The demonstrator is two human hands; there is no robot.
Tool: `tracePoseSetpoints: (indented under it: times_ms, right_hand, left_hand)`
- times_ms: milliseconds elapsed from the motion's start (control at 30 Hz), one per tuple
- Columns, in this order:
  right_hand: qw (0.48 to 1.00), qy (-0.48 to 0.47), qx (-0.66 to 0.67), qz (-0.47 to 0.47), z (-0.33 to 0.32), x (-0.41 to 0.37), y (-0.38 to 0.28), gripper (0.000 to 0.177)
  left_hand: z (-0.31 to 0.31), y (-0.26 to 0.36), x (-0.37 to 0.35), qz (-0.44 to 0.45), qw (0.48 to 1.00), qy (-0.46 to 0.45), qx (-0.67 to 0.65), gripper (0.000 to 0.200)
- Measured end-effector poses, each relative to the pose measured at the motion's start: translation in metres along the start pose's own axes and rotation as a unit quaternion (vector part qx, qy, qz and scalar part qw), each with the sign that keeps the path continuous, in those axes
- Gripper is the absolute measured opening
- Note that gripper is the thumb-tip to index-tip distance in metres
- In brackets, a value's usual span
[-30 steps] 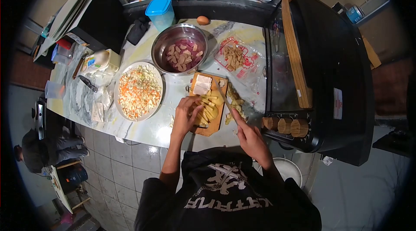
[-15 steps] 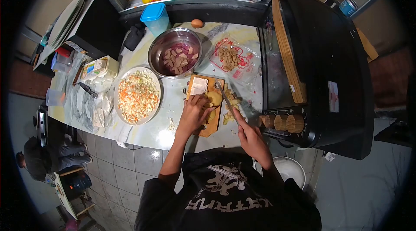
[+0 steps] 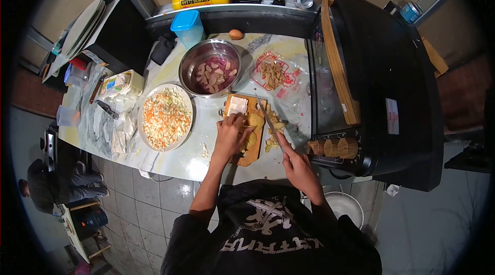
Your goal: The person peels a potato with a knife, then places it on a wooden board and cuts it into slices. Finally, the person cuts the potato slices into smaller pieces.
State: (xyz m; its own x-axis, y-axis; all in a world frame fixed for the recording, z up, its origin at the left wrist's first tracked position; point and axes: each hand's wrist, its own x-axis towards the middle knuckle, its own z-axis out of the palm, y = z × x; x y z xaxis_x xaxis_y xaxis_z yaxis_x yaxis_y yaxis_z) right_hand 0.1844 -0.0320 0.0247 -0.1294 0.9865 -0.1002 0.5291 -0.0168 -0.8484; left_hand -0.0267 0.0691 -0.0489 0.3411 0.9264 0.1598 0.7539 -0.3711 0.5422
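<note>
My left hand (image 3: 232,136) is closed at the fingertips on a yellow piece (image 3: 247,128) that looks like peeled ginger, over the wooden cutting board (image 3: 245,159). Under and beside those fingers lie more pale yellow pieces (image 3: 255,119), partly covered by the hand. My right hand (image 3: 299,169) is wrapped round the handle of a knife (image 3: 270,122), whose blade slants up along the board's right edge. A white block or packet (image 3: 238,105) sits at the board's far end. Yellowish scraps (image 3: 273,141) are scattered right of the blade.
Behind the board stands a steel bowl (image 3: 186,81) of sliced pieces. A plate (image 3: 190,136) of chopped vegetables is at left. A plastic bag (image 3: 291,89) holds brown pieces, beside a black oven (image 3: 381,69). An egg (image 3: 235,34) lies at the back. Another person (image 3: 44,187) stands far left.
My left fingers have shifted slightly and now show a yellow piece pinched at their tips. The knife stays beside the board, in nearly the same pose. The view has tilted a little.
</note>
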Motion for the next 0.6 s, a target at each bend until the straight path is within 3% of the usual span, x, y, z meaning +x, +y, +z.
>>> tracePoseSetpoints:
  times_ms: [233, 600]
  right_hand:
    - [1.000, 0.008, 0.002, -0.007, 0.001, 0.002, -0.001, 0.065]
    - [1.000, 0.021, 0.001, 0.015, -0.003, -0.002, -0.009, 0.061]
  left_hand:
    - [0.008, 0.001, 0.004, -0.035, 0.999, 0.004, 0.008, 0.034]
    - [0.019, -0.010, 0.008, 0.010, 0.999, 0.014, 0.041, 0.024]
